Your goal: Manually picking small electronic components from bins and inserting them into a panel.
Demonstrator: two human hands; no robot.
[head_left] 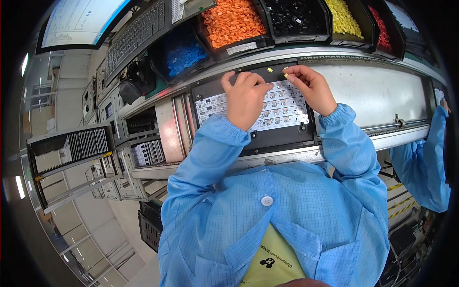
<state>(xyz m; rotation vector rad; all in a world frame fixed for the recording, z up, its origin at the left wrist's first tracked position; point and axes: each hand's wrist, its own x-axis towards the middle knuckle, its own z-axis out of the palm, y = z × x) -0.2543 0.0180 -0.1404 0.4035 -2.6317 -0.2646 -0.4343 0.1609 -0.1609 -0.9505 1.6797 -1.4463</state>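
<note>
My right hand (313,88) pinches a small yellow plastic connector (286,76) between thumb and fingertips, just past the far edge of a white circuit board panel (282,120). My left hand (245,99) is over the middle of that panel, its fingers bent and thumb and forefinger drawn together by a row of small parts. Whatever those fingertips hold, if anything, is hidden. Two loose yellow connectors (270,70) lie near the far edge of the black fixture (258,143) that carries the panel.
Bins of blue (186,58), orange (233,21), black (295,18), yellow (345,18) and red (380,29) small parts line the far side. A keyboard (136,43) and a monitor (81,21) are at far left. Metal conveyor rails (382,138) run alongside. Another person's blue sleeve (425,165) shows at right.
</note>
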